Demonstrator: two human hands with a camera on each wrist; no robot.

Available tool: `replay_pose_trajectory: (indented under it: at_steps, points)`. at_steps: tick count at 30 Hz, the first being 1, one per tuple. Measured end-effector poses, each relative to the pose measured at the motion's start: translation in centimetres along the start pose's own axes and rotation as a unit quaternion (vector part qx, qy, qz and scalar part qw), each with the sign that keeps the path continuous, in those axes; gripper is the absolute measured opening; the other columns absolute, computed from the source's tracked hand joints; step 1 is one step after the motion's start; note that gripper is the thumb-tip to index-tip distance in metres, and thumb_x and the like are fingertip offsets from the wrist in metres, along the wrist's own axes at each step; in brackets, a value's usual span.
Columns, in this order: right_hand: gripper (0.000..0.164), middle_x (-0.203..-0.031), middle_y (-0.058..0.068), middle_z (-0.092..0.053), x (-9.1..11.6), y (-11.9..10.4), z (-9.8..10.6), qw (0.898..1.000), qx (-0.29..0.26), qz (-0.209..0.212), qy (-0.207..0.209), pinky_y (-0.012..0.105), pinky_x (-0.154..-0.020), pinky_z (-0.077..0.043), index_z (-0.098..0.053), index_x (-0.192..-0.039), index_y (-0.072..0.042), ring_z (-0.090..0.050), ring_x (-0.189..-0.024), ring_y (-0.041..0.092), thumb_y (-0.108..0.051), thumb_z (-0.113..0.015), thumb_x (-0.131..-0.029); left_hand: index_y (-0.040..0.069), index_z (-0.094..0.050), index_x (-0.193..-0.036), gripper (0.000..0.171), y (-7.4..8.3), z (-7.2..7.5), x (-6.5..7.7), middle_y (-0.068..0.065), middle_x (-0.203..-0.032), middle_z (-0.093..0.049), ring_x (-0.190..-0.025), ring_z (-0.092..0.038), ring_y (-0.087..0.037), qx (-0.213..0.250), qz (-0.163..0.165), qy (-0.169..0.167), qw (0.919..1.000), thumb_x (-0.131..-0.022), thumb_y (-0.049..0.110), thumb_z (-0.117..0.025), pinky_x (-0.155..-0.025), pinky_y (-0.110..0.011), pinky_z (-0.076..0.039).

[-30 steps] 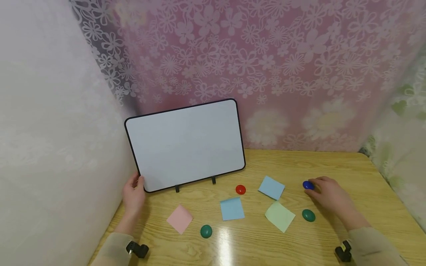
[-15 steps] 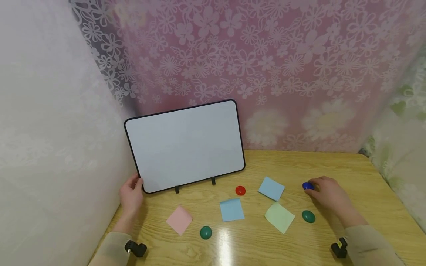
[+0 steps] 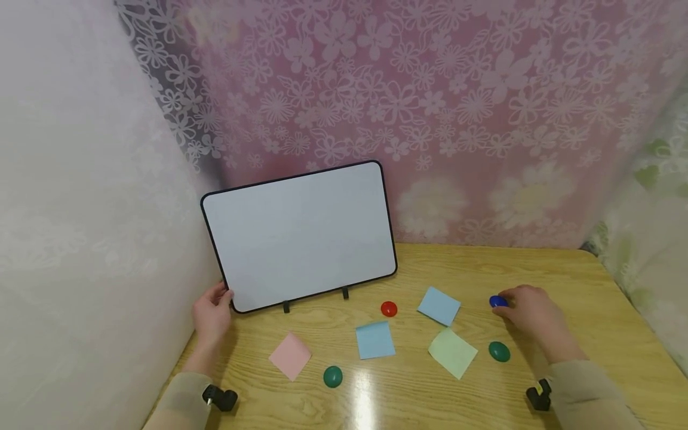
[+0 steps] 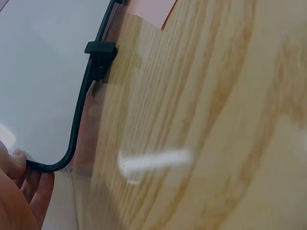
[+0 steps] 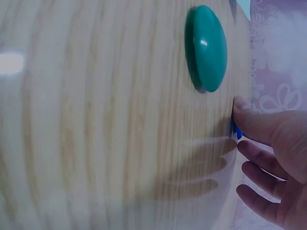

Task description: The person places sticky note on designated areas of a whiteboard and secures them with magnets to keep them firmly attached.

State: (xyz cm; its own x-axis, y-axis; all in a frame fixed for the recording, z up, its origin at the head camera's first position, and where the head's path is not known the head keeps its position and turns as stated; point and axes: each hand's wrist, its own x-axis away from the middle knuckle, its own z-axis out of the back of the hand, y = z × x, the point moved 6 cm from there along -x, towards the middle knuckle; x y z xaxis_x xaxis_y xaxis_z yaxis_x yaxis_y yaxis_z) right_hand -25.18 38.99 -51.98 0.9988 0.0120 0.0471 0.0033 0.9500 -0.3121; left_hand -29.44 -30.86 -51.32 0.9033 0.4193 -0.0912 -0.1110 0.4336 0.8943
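A whiteboard (image 3: pixel 301 236) with a thin black frame leans tilted against the curtain at the back left. My left hand (image 3: pixel 212 313) grips its lower left corner, thumb on the front face and fingers behind, as the left wrist view also shows at the frame's corner (image 4: pixel 60 163). Over on the right, my right hand (image 3: pixel 534 313) pinches a round blue magnet (image 3: pixel 497 301) between thumb and fingers at the tabletop. In the right wrist view only a sliver of the blue magnet (image 5: pixel 237 132) shows behind the thumb. A green magnet (image 5: pixel 210 48) lies close to that hand.
On the wooden table (image 3: pixel 408 400) lie a red magnet (image 3: pixel 389 309), another green magnet (image 3: pixel 333 377), a pink note (image 3: pixel 291 356), two blue notes (image 3: pixel 375 340) and a pale green note (image 3: pixel 453 353). Black clips (image 3: pixel 286 307) sit under the board's lower edge. A pale wall (image 3: pixel 97 239) borders the left.
The left hand and the board's lower left corner have shifted very slightly. My right wrist has moved a little to the left, while its fingers stay on the blue magnet.
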Motion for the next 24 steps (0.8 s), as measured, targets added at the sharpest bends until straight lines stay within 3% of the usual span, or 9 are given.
replay_pose_trajectory:
  at_steps: [10,20,24]
  points:
    - [0.054,-0.127,0.034,-0.067,0.27,-0.13,0.08,1.000,-0.007,-0.016,-0.007,0.069,-0.087,-0.052,-0.071,-0.130,0.007,-0.062,-0.112,0.057,-0.033,-0.082,-0.096,-0.004,-0.061,-0.145,0.038,-0.03,-0.46,0.01,-0.022,-0.136,-0.066,-0.119,-0.059,-0.028,0.016,0.013,-0.009,0.9997,-0.110,0.011,-0.062,-0.080,-0.014,-0.043]
    - [0.055,-0.129,0.037,-0.064,0.24,0.08,-0.21,1.000,-0.016,-0.017,0.007,0.071,-0.091,-0.050,-0.070,-0.131,0.008,-0.060,-0.114,0.059,-0.031,-0.083,-0.096,-0.006,-0.056,-0.149,0.041,-0.06,-0.77,-0.24,-0.025,-0.136,-0.063,-0.122,-0.059,-0.033,0.026,0.000,-0.008,0.9996,-0.111,0.008,-0.057,-0.095,-0.030,-0.045]
    - [0.052,-0.127,0.037,-0.065,0.43,-0.10,-0.22,1.000,-0.011,-0.011,0.011,0.071,-0.092,-0.050,-0.071,-0.129,0.008,-0.060,-0.114,0.058,-0.029,-0.083,-0.096,-0.005,-0.052,-0.153,0.044,-0.08,-0.82,-0.15,-0.024,-0.140,-0.061,-0.126,-0.057,-0.033,0.035,0.004,-0.011,0.9993,-0.112,0.009,-0.056,-0.096,-0.027,-0.045]
